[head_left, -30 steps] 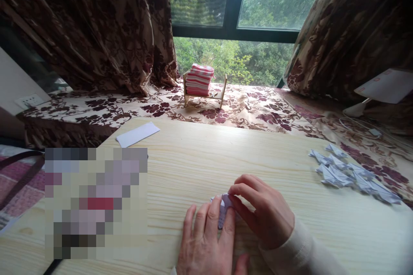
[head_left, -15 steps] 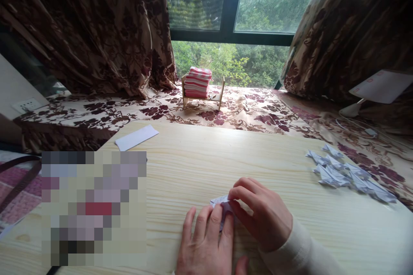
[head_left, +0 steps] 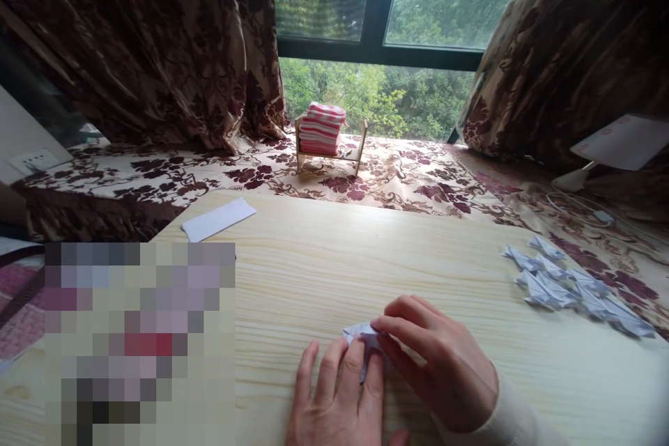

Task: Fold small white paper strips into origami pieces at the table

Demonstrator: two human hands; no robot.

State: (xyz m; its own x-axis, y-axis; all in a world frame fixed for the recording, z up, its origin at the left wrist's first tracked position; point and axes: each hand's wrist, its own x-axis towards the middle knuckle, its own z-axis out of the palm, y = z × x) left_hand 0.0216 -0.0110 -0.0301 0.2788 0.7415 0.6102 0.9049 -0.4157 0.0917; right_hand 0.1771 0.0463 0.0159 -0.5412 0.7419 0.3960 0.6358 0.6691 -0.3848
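Note:
A small folded piece of white paper (head_left: 359, 332) lies on the pale wooden table (head_left: 334, 258) near its front edge. My left hand (head_left: 337, 397) rests flat on the table with its fingers stretched out, the fingertips pressing on the paper's near side. My right hand (head_left: 442, 362) comes in from the right in a cream sleeve, its fingers curled and pressed down on the paper's right part. Most of the paper is hidden under the fingers.
A pile of several folded white paper pieces (head_left: 569, 282) lies at the table's right edge. A white paper strip (head_left: 218, 219) lies at the back left. A blurred-out patch (head_left: 139, 341) covers the left front. A small wooden rack with striped cloths (head_left: 324, 134) stands on the floral window ledge.
Both hands stay on the folded paper with only slight shifts of the fingers. The camera view has swayed a little.

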